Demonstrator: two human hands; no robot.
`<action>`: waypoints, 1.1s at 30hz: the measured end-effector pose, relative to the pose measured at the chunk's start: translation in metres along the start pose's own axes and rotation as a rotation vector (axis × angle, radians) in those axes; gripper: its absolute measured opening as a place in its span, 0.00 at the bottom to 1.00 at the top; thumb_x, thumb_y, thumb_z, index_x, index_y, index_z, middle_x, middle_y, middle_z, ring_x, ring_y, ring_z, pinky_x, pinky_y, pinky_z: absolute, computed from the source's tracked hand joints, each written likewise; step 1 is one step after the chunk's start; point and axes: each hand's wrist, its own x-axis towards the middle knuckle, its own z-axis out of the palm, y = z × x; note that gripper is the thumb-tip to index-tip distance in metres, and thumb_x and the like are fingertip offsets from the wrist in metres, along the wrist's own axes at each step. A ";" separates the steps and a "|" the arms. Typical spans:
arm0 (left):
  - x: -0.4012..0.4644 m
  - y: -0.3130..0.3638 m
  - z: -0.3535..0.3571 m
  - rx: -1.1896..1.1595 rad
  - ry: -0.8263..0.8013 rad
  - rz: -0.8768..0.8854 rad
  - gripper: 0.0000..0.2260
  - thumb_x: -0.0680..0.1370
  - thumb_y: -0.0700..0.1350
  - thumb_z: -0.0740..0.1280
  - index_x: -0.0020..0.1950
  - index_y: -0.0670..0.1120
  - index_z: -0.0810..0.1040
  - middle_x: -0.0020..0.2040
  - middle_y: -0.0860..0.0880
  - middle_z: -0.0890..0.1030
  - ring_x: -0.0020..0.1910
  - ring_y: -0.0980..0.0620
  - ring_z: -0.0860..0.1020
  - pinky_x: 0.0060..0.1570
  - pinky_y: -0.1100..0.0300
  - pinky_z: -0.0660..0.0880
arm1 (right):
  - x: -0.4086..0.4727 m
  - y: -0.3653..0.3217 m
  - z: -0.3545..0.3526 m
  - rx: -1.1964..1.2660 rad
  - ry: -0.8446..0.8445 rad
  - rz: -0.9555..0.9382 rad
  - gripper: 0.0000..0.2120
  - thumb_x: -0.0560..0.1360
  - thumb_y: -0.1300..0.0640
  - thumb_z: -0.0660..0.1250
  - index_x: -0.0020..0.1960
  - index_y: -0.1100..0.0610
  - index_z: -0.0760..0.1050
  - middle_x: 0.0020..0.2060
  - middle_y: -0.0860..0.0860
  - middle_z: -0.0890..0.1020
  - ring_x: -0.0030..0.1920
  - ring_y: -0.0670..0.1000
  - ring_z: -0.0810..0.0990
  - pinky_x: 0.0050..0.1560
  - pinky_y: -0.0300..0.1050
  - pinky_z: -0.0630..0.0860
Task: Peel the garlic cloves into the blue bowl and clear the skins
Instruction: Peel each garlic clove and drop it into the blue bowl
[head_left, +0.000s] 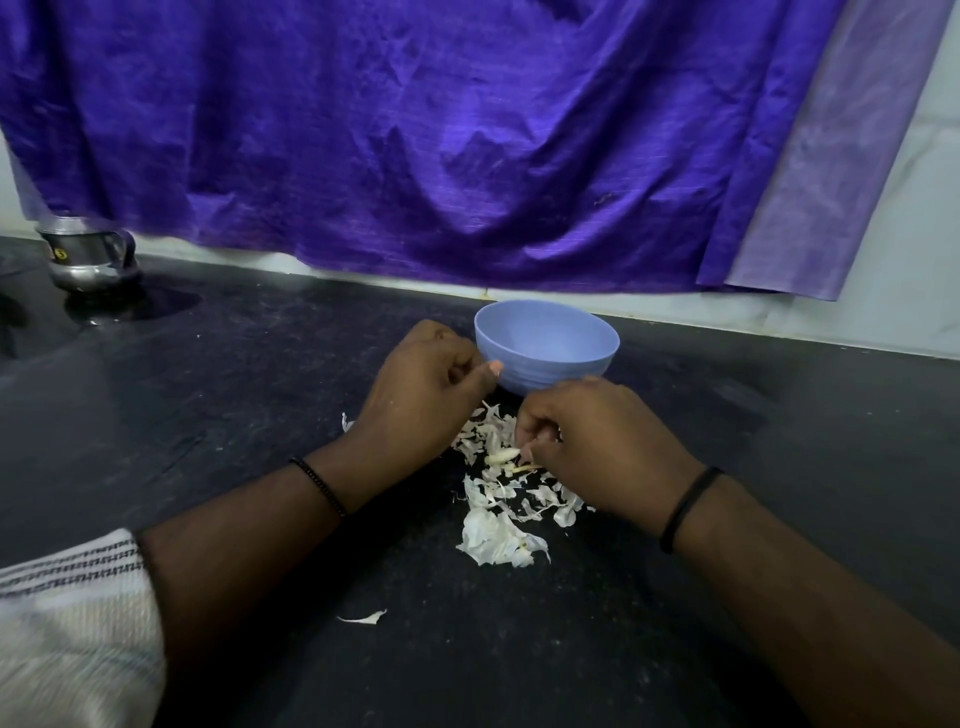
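Blue bowl (548, 347) at back of dark worktop (260, 395), tilted toward the person, probably for easy drops; contents not visible. Left hand (423, 387) curled beside bowl's rim; whether it holds anything, cannot tell. Right hand (587, 441) reaches into the garlic skins (501, 514), fingers pinching a pale garlic clove (503, 456). Skins heaped just before bowl, uncleared.
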 end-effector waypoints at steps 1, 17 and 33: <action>0.000 0.001 -0.001 -0.005 -0.007 0.020 0.05 0.76 0.42 0.71 0.50 0.50 0.83 0.49 0.50 0.76 0.43 0.59 0.76 0.43 0.75 0.69 | 0.000 0.000 0.000 0.005 -0.003 0.001 0.06 0.75 0.55 0.70 0.41 0.46 0.78 0.34 0.37 0.76 0.45 0.42 0.76 0.51 0.45 0.73; -0.008 0.007 -0.001 -0.173 -0.136 0.039 0.13 0.80 0.54 0.64 0.46 0.47 0.82 0.38 0.49 0.81 0.38 0.51 0.79 0.40 0.51 0.77 | -0.001 -0.002 -0.009 0.095 0.074 0.035 0.02 0.79 0.53 0.61 0.48 0.50 0.72 0.39 0.46 0.80 0.39 0.46 0.77 0.39 0.48 0.75; -0.009 0.011 0.000 -0.315 -0.212 -0.077 0.18 0.83 0.50 0.60 0.34 0.49 0.78 0.27 0.54 0.76 0.27 0.59 0.72 0.35 0.57 0.69 | -0.001 -0.006 -0.003 0.449 0.279 0.061 0.05 0.74 0.56 0.72 0.45 0.49 0.77 0.34 0.43 0.80 0.34 0.40 0.78 0.36 0.35 0.75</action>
